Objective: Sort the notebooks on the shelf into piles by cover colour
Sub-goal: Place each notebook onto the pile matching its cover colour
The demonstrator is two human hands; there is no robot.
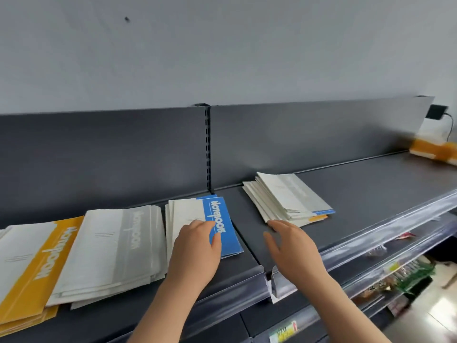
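- yellow pile (37, 263): top cover white, broad yellow band, white "Notebook" lettering
- grey pile (111, 248): white cover, light grey band, pale lettering
- blue pile (222, 224): white cover, bright blue band, white lettering
- mixed pile (289, 196): white faces up, blue and yellow edges at near corner
- far stack (432, 149): yellow and white
- shelf (371, 184): dark grey, back panel same
- wall (222, 45): pale grey

The left hand (195, 246) rests on the blue notebook pile (223, 227); the right hand (291, 251) hovers open near the unsorted stack (286, 196); grey pile (111, 248) and yellow pile (32, 263) lie leftward on the shelf (371, 184).
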